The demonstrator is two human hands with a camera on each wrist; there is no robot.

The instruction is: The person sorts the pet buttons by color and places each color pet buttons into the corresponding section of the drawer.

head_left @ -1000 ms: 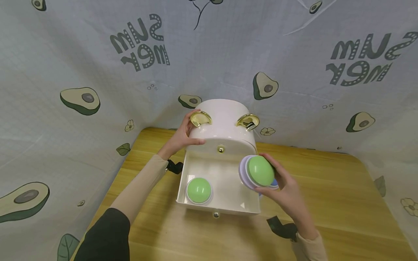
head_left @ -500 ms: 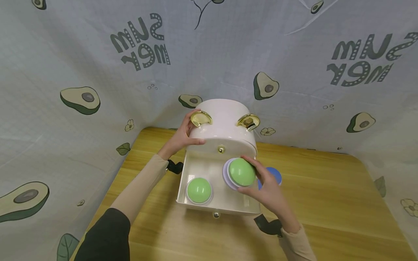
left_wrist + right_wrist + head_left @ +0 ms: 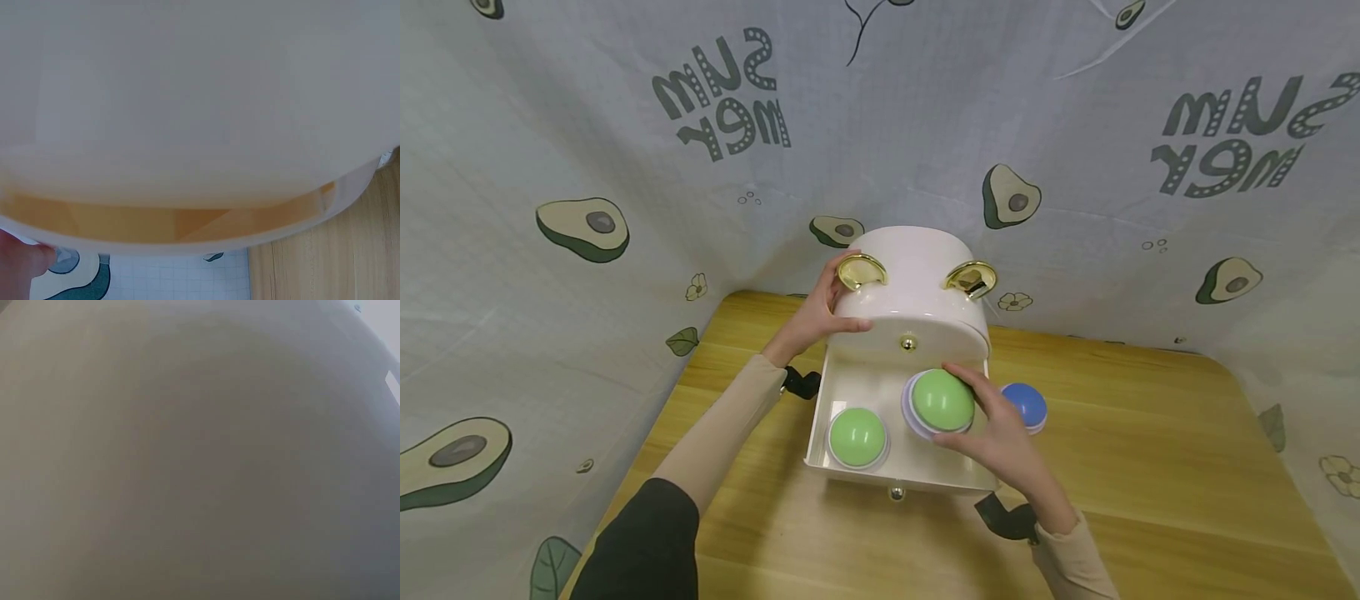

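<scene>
My right hand [image 3: 988, 425] grips a round green push button [image 3: 942, 400] by its side, thumb in front and fingers behind. Its domed green top sits on a white ring and a wider lilac base, held over the right part of the open white drawer [image 3: 865, 375]. A second green push button [image 3: 857, 437] lies in the drawer's front left corner. My left hand [image 3: 820, 312] holds the left side of the glossy white storage box [image 3: 917, 258], thumb along its front edge, some fingers hidden behind a gold ear. The box's pale wall [image 3: 200, 106] fills most of the left wrist view.
To the right of the drawer, a blue push button [image 3: 1026, 404] stands on the wooden table [image 3: 1150, 442], partly hidden by my right hand. Gold knobs mark the upper front and the drawer front [image 3: 897, 493]. An avocado-print cloth [image 3: 887, 150] hangs behind the table. A blurred pale surface fills the right wrist view.
My right hand has carried the green push button leftward, from the drawer's right edge further in over the drawer, and tipped it more level. More of the blue button shows. The left hand stays put.
</scene>
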